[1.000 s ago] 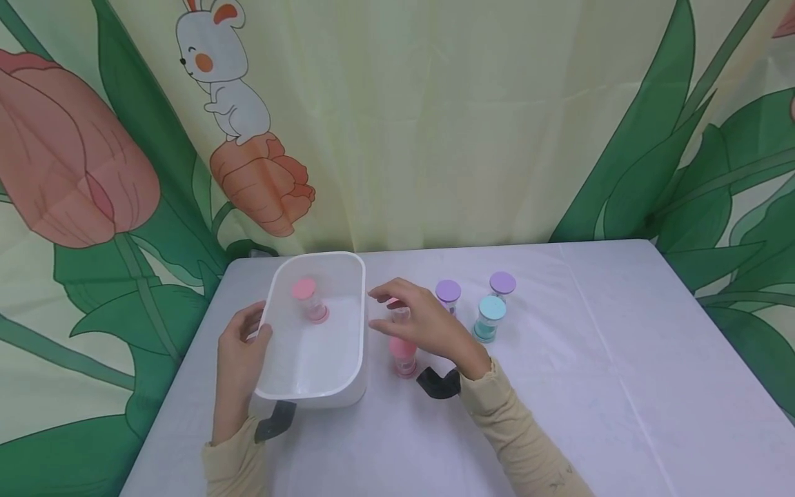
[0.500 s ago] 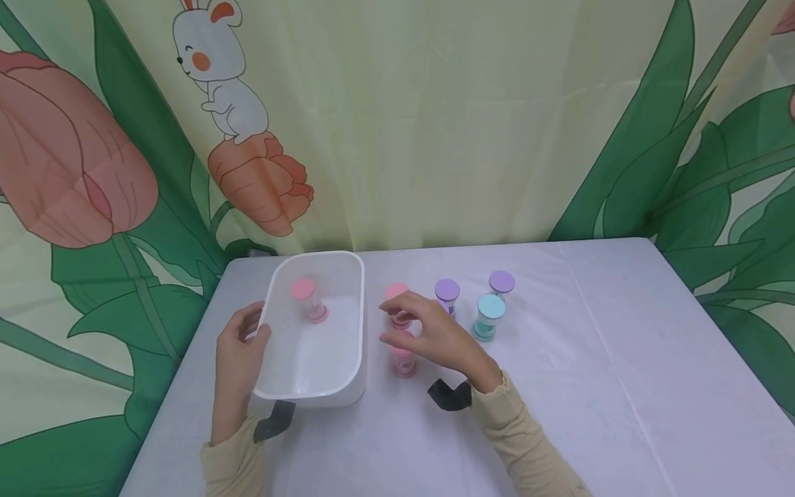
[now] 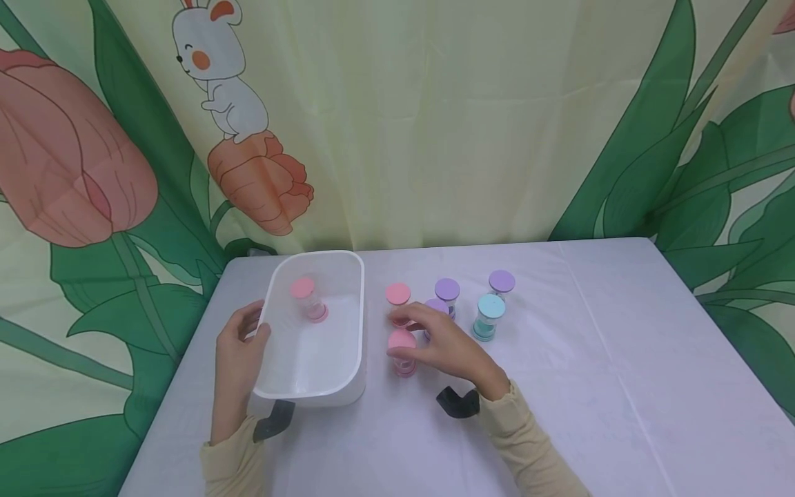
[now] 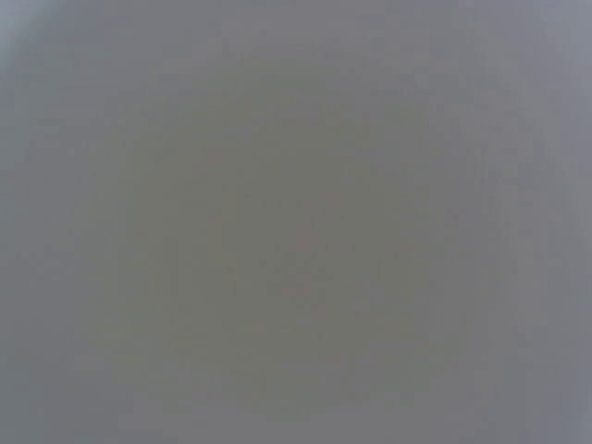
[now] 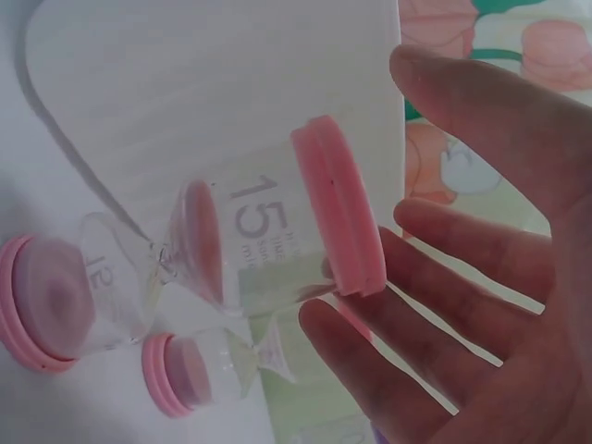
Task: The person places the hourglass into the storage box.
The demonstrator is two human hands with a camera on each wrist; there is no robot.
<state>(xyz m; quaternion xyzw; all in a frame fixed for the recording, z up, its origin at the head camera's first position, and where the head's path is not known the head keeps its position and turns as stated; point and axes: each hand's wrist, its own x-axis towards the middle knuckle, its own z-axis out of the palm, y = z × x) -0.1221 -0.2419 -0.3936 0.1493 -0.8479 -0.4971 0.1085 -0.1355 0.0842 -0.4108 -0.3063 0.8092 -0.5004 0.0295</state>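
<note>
My table (image 3: 559, 428) has a creased, pale cloth on it, with a tulip-and-rabbit curtain (image 3: 435, 138) behind the far edge. White bin (image 3: 340, 399) sits toward the far left corner, my left hand (image 3: 241, 348) loosely bent against its side. Right hand (image 3: 444, 342) has thumb and fingers spread, gripping nothing, by the pink hourglass (image 3: 404, 366) nearest the front edge.

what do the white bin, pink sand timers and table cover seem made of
White bin: probably plastic, smooth with a soft shine. Pink sand timers: glossy, see-through bodies, glass or clear plastic, can't tell which; opaque, moulded-looking caps, likely plastic. Table cover: probably matte fabric, judging by the crease line, though thin plastic sheet is possible.
</note>
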